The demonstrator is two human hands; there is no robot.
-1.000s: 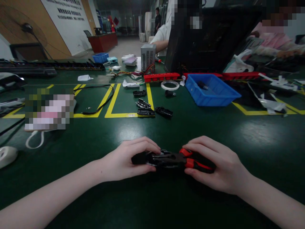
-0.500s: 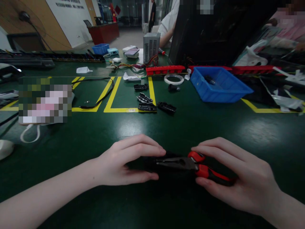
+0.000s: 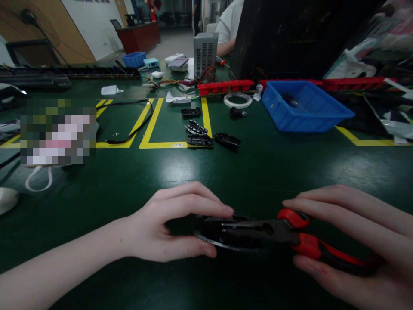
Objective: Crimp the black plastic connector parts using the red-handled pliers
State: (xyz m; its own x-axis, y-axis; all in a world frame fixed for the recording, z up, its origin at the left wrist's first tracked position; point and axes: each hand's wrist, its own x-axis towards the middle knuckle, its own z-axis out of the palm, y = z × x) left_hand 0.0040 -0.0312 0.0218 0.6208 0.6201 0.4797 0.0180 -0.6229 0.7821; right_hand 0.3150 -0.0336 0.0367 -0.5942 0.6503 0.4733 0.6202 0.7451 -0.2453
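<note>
My left hand (image 3: 180, 219), fingers on top and thumb below, grips a black plastic part (image 3: 206, 232) with a shiny curved edge. In my right hand (image 3: 351, 232) are long-nose pliers (image 3: 280, 232) with red and black handles, their jaws pointing left. Those jaws lie over the black part; whether they pinch any of it I cannot tell. Beyond my hands, several similar black plastic parts (image 3: 198, 141) lie by the yellow tape lines, with one more black piece (image 3: 227, 140) just right of them.
A blue bin (image 3: 306, 122) stands at the right rear, near a roll of tape (image 3: 238, 100) and a red strip (image 3: 226, 87). A grey metal box with wires (image 3: 205, 56) and a large black panel (image 3: 290, 43) are behind. A white mouse (image 3: 8, 200) lies at far left.
My right hand and the pliers have moved right and look larger. The black part in my left hand now shows more clearly, tilted with its shiny edge visible.
</note>
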